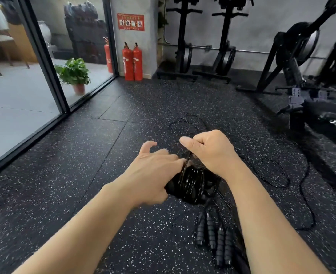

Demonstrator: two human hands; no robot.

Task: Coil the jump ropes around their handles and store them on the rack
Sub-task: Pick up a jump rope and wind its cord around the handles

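My left hand [155, 173] grips a black jump-rope bundle [191, 184], its handles wrapped in several turns of thin black cord. My right hand [208, 149] is just above it and pinches the cord, which runs taut down to the coil. The loose remainder of the cord [185, 123] lies in loops on the floor beyond my hands. Several other black jump-rope handles [214, 236] lie side by side on the floor under my right forearm, their cords [305, 194] trailing off to the right. No rack for ropes is identifiable in view.
Black speckled rubber floor [103, 175] all around. Glass wall with a dark frame [50, 76] on the left, a potted plant [74, 74] behind it. Two red fire extinguishers [132, 62] stand at the corner. Rowing machines [301, 62] stand upright at the back and right.
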